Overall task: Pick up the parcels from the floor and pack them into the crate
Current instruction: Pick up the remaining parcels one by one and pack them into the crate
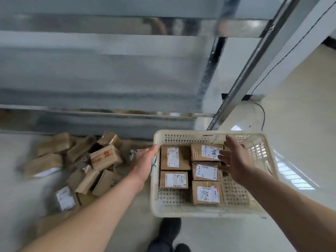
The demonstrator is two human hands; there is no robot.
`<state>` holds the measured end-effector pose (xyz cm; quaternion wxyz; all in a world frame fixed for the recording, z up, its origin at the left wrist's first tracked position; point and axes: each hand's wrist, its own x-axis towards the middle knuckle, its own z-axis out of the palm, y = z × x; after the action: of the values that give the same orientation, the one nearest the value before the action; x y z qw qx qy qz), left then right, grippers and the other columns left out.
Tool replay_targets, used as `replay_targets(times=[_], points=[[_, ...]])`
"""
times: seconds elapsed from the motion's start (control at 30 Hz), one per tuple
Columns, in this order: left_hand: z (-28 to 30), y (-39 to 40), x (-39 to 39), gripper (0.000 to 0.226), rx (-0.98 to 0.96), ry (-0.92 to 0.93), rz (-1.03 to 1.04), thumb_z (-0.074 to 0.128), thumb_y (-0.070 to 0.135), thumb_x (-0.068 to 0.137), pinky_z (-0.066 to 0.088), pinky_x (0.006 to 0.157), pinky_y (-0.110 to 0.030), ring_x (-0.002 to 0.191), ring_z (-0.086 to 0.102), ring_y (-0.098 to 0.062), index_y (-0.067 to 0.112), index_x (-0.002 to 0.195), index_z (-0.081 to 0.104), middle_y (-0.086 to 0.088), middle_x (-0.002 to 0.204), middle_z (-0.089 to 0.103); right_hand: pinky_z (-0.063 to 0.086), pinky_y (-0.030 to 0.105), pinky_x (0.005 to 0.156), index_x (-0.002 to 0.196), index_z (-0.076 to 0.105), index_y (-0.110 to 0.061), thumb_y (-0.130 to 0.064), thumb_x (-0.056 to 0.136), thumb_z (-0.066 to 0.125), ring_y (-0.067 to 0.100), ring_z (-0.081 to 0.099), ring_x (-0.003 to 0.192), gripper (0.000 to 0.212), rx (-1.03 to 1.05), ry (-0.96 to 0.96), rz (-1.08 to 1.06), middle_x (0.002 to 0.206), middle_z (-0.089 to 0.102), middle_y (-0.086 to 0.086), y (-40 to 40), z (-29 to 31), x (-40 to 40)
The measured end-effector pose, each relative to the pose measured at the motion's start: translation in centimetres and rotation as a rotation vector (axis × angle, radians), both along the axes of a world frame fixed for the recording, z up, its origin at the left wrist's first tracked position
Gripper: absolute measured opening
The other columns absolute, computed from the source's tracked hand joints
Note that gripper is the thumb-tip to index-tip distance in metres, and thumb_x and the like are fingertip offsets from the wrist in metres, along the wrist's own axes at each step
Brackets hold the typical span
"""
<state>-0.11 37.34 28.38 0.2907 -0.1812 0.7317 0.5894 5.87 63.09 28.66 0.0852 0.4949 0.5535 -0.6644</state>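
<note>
Your right hand [234, 160] hangs over the crate [209, 213] in the lower right of the frame, fingers spread and straight, holding nothing; its fingertips are at the edge of the upper right parcel [206, 151] inside, though whether they touch it the view does not settle. Your left hand [143, 163] is at the crate's left wall, palm against the rim; the fingers look relaxed rather than curled, but motion blur makes that uncertain.

Five labelled parcels lie flat in the crate in two columns, with bare perforated floor showing along the right side and at the near left corner. The parcels yet to be packed sit in a loose pile [87, 164] on the floor at the lower left of the frame, just beside the crate's left wall.

That pile lies to the left of both hands, and your left hand is much the nearer to it. The closest box, the one with red print [106, 157], runs its long axis roughly left to right, tilted up toward the right. I judge the next pick falls to the left hand.
</note>
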Motion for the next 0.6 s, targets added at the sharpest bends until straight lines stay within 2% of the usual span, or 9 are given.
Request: replay_targets(times=[0.1, 0.17, 0.2, 0.33, 0.43, 0.5, 0.6], points=[[0.8, -6.3, 2.6, 0.025, -0.019, -0.029, 0.106, 0.057, 0.049, 0.093, 0.040, 0.087, -0.033, 0.092, 0.058, 0.001, 0.027, 0.089, 0.068, 0.017, 0.096, 0.068, 0.048, 0.055, 0.099, 0.150, 0.046, -0.018, -0.054, 0.100, 0.049, 0.033, 0.052, 0.129, 0.061, 0.004, -0.002, 0.086, 0.146, 0.052, 0.018, -4.8, 0.4, -0.1], [0.6, -10.8, 4.3, 0.032, -0.051, -0.056, 0.166, 0.057, 0.059, 0.087, 0.041, 0.087, -0.035, 0.103, 0.058, -0.009, 0.030, 0.094, 0.069, 0.014, 0.107, 0.067, 0.045, 0.057, 0.103, 0.147, 0.049, -0.019, -0.054, 0.100, 0.049, 0.033, 0.053, 0.128, 0.058, 0.003, -0.012, 0.154, 0.143, 0.054, 0.016, -8.1, 0.6, -0.4], [0.6, -12.9, 5.0, 0.031, -0.061, -0.067, 0.195, 0.056, 0.057, 0.090, 0.041, 0.084, -0.034, 0.106, 0.057, -0.012, 0.030, 0.098, 0.069, 0.012, 0.110, 0.066, 0.046, 0.055, 0.101, 0.145, 0.051, -0.019, -0.054, 0.100, 0.049, 0.033, 0.053, 0.127, 0.056, 0.005, -0.018, 0.185, 0.140, 0.056, 0.016, -9.8, 0.7, -0.5], [0.4, -20.6, 7.5, 0.031, -0.076, -0.075, 0.312, 0.051, 0.045, 0.099, 0.040, 0.082, -0.031, 0.101, 0.058, -0.012, 0.023, 0.114, 0.066, 0.006, 0.111, 0.065, 0.045, 0.048, 0.087, 0.148, 0.049, -0.015, -0.055, 0.100, 0.048, 0.034, 0.052, 0.132, 0.062, -0.005, -0.022, 0.296, 0.145, 0.054, 0.016, -16.4, 0.5, -1.5], [-0.5, -26.4, 8.4, 0.034, -0.107, -0.121, 0.341, 0.049, 0.052, 0.097, 0.040, 0.089, -0.036, 0.108, 0.055, -0.014, 0.027, 0.114, 0.065, 0.006, 0.118, 0.063, 0.047, 0.050, 0.091, 0.152, 0.046, -0.018, -0.054, 0.100, 0.049, 0.031, 0.053, 0.126, 0.063, 0.002, -0.025, 0.341, 0.148, 0.051, 0.017, -21.0, 0.2, -2.8], [-1.3, -30.0, 8.3, 0.034, -0.106, -0.142, 0.363, 0.048, 0.055, 0.096, 0.040, 0.091, -0.037, 0.103, 0.056, -0.011, 0.029, 0.111, 0.064, 0.009, 0.114, 0.063, 0.048, 0.052, 0.095, 0.150, 0.047, -0.018, -0.052, 0.101, 0.050, 0.029, 0.055, 0.119, 0.060, 0.016, -0.036, 0.356, 0.147, 0.052, 0.016, -24.2, 0.1, -3.9], [-2.5, -34.7, 7.4, 0.041, -0.090, -0.170, 0.378, 0.049, 0.056, 0.095, 0.042, 0.083, -0.036, 0.095, 0.055, -0.006, 0.024, 0.115, 0.066, 0.010, 0.108, 0.064, 0.047, 0.050, 0.094, 0.151, 0.046, -0.018, -0.052, 0.101, 0.050, 0.032, 0.052, 0.131, 0.061, 0.018, -0.063, 0.378, 0.150, 0.050, 0.018, -29.2, -0.5, -5.3]])
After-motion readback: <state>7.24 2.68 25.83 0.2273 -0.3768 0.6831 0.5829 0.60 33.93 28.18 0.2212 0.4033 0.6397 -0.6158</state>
